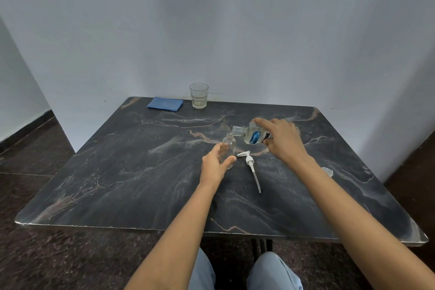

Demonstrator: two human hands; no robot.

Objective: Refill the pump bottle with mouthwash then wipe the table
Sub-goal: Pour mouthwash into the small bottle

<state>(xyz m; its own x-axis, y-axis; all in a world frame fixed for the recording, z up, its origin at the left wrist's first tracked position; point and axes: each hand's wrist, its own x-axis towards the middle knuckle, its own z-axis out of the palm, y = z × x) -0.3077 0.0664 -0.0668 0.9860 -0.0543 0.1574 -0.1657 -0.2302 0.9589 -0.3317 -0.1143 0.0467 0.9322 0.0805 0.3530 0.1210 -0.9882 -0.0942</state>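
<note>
A small clear pump bottle (230, 147) stands upright and uncapped on the dark marble table (131, 172). My left hand (215, 165) grips its lower body. My right hand (282, 140) holds the clear mouthwash bottle (253, 135), blue-labelled, tipped on its side so its open neck rests over the small bottle's mouth. The white pump head (250, 163) with its long tube lies flat on the table just right of the small bottle.
A folded blue cloth (165, 103) lies at the table's far edge, with a clear glass tumbler (199, 95) beside it against the wall. A small clear cap (327, 170) sits partly hidden behind my right forearm. My knees show below the near edge.
</note>
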